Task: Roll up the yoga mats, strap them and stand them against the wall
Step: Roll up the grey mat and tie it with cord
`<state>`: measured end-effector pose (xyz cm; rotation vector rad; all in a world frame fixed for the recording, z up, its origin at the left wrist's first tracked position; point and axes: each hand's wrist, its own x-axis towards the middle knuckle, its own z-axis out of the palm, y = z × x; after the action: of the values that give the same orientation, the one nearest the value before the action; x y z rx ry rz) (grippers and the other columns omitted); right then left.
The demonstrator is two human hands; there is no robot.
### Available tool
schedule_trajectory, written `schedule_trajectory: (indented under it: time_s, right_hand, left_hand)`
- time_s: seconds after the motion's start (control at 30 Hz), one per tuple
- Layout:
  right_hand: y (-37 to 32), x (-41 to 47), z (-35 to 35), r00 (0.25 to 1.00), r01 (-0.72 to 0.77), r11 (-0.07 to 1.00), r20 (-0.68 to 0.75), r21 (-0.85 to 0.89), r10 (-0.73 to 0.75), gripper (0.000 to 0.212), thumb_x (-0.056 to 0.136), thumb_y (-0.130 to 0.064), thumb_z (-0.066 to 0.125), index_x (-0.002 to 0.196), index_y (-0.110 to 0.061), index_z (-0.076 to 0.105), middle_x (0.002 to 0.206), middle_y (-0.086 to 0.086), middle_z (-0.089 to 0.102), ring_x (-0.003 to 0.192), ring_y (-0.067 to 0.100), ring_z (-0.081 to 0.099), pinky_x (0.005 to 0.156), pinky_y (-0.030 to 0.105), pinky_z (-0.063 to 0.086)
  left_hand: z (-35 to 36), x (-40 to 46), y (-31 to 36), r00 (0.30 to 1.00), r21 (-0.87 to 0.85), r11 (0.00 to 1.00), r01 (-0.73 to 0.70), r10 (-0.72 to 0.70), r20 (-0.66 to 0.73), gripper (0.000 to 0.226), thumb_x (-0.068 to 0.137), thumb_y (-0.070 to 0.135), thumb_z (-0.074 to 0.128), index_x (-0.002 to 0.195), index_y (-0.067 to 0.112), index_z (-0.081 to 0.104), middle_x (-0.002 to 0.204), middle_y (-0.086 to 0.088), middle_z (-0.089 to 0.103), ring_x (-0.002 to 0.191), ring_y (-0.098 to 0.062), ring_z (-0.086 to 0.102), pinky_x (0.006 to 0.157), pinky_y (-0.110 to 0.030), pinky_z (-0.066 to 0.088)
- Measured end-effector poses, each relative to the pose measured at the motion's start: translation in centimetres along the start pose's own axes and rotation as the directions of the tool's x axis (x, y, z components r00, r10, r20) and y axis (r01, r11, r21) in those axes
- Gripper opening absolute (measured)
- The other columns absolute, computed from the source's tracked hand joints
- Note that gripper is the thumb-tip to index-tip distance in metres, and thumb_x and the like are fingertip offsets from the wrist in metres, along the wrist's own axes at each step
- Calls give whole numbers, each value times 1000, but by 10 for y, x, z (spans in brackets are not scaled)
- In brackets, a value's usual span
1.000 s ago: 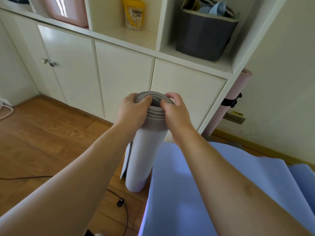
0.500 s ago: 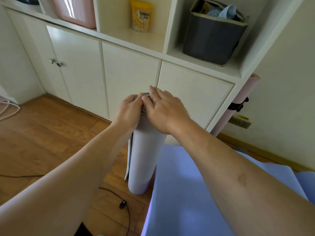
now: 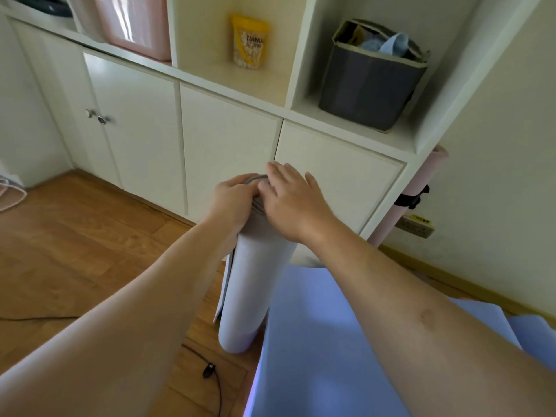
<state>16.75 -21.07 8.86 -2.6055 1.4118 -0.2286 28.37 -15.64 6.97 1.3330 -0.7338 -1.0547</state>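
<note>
A rolled pale lilac yoga mat (image 3: pixel 252 284) stands upright on the wooden floor in front of the white cabinet. Its loose outer flap hangs open along the left side. My left hand (image 3: pixel 233 200) grips the roll's upper end from the left, fingers curled over the rim. My right hand (image 3: pixel 293 200) lies flat on top of the roll with fingers straight, pressing down. A blue mat (image 3: pixel 316 341) lies unrolled on the floor to the right. A rolled pink mat (image 3: pixel 418 188) with a black strap leans against the wall beside the cabinet.
White cabinet doors (image 3: pixel 228 152) stand close behind the roll, with open shelves above holding a grey bin (image 3: pixel 370 82), a yellow bag (image 3: pixel 248 40) and a pink box (image 3: pixel 132 22). A black cable (image 3: pixel 210 371) runs across the floor near the roll's base. A wall socket (image 3: pixel 416 225) sits low right.
My right hand left its grip on the roll's rim and now lies flat across the top. The left hand keeps its hold. The view has shifted slightly.
</note>
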Motion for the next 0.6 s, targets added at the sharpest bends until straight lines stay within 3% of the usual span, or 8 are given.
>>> schedule_trajectory:
  time_s: [0.1,0.17,0.27,0.33,0.4,0.47,0.53,0.6]
  right_hand:
    - [1,-1,6,996,-35,999,78,-38,38,65,111,-48,10,171,-24,1,178,-9,1,163,12,-2,132,47,-5]
    - [1,0,1,989,-32,999,147,-10,33,66,112,-49,12,171,-23,-1,178,-8,-2,163,13,-4,132,46,-4]
    - [-2,9,-25,984,-33,996,176,79,18,59,114,-40,25,166,-13,24,176,4,17,161,21,14,130,48,11]
    - [0,12,-34,998,-65,987,7,147,65,43,113,-32,29,146,-9,44,163,13,37,149,27,32,123,50,23]
    - [-4,2,-22,996,-24,998,-85,51,28,55,112,-36,24,162,-13,31,171,7,28,156,22,24,128,51,14]
    - [-4,-9,-1,998,14,999,57,-32,-12,62,113,-41,19,171,-20,9,178,-3,9,163,16,6,132,49,2]
    - [-1,-1,-1,988,13,999,157,-32,-7,63,113,-43,17,171,-22,6,178,-6,3,164,15,1,132,47,0]
    - [2,11,-15,994,-3,1000,111,-30,6,62,113,-39,15,170,-16,13,178,-3,5,164,20,3,131,49,4]
  left_hand:
    - [-1,5,2,999,-22,999,43,-43,-14,31,98,4,60,99,27,80,89,7,81,89,-9,77,82,-26,62]
    - [-1,7,7,996,-18,997,78,-79,-35,30,97,4,62,101,26,82,90,5,81,92,-14,77,85,-30,62]
    - [-5,7,9,995,-5,997,79,-79,-59,28,97,7,64,109,24,82,96,-1,82,96,-21,77,96,-40,61]
    - [-6,6,4,996,-15,999,44,-45,-73,25,101,10,63,113,21,81,102,-4,81,99,-22,77,99,-41,60]
    - [-6,7,-1,997,-35,999,25,-28,-74,24,102,10,62,116,18,80,105,-6,80,101,-23,76,99,-40,59]
    - [-6,8,-3,997,-41,999,24,-26,-70,24,102,8,61,114,17,80,105,-7,80,103,-23,76,99,-40,59]
    - [-6,8,-1,996,-46,999,18,-22,-88,25,102,6,60,119,13,78,109,-10,79,107,-25,74,101,-40,58]
    - [-7,8,-1,996,-28,1000,10,-12,-91,26,102,8,61,121,13,78,109,-9,79,106,-25,75,100,-39,58]
